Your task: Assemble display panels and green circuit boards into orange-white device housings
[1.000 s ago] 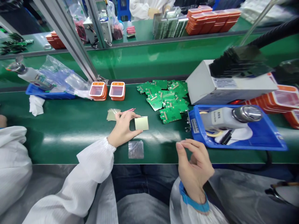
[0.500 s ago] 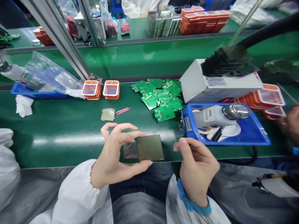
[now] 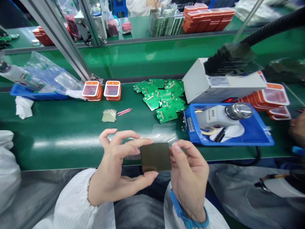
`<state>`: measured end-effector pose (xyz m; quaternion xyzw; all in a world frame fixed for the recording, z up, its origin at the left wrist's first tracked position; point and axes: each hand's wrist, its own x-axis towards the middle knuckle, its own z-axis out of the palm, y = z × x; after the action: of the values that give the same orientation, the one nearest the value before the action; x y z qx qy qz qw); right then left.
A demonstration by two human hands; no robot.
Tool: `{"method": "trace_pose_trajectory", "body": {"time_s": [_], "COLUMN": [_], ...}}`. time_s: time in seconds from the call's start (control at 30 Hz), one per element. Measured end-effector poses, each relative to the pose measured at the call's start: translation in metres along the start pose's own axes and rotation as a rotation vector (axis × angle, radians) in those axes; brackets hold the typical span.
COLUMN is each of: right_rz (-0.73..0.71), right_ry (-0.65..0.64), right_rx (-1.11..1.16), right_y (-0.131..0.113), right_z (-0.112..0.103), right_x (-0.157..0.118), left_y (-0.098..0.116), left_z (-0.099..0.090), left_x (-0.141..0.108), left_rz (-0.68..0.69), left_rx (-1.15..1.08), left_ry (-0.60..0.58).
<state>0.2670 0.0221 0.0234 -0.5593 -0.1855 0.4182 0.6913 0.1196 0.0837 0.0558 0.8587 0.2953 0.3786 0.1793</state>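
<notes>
My left hand (image 3: 121, 168) holds a dark square LCD panel (image 3: 156, 157) by its top and bottom edges, thumb below and fingers above, just over the bench's front edge. My right hand (image 3: 188, 175) is closed in a pinch at the panel's upper right corner, fingertips against its side. Whatever lies between thumb and forefinger is too small to make out. Beyond the panel, a clear film (image 3: 164, 132) lies on the green bench (image 3: 59, 136). Further off are small greenish square panels (image 3: 109, 115) beside several thin pink strips (image 3: 124, 111).
Green circuit boards (image 3: 164, 98) lie in a loose pile at the back. On the right, a blue tray (image 3: 259, 133) holds a pump bottle (image 3: 214, 116), before a white box (image 3: 197, 82). Orange-rimmed containers (image 3: 112, 90) stand back left. A co-worker's hand (image 3: 297, 127) shows at far right.
My right hand has moved left, up to the LCD panel's corner. The panel has come slightly lower and tilted, looking darker. A clear film now shows on the bench beyond it.
</notes>
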Motion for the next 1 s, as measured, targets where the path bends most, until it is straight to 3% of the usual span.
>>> {"method": "trace_pose_trajectory", "body": {"time_s": [0.2,0.43,1.0], "right_rz": [0.096,0.113,0.032], "right_ry": [-0.027,-0.016,0.019], "right_rx": [0.024,0.040,0.037], "right_y": [-0.001,-0.002,0.000], "right_z": [0.002,0.003,0.007], "right_x": [-0.004,-0.006,-0.009], "left_y": [0.004,0.007,-0.001], "left_z": [0.000,0.001,0.013], "left_x": [0.000,-0.001,-0.017], "left_rz": [-0.033,-0.046,-0.091], "left_rx": [0.002,-0.011,-0.260], "left_ry": [0.006,0.022,0.092]}}
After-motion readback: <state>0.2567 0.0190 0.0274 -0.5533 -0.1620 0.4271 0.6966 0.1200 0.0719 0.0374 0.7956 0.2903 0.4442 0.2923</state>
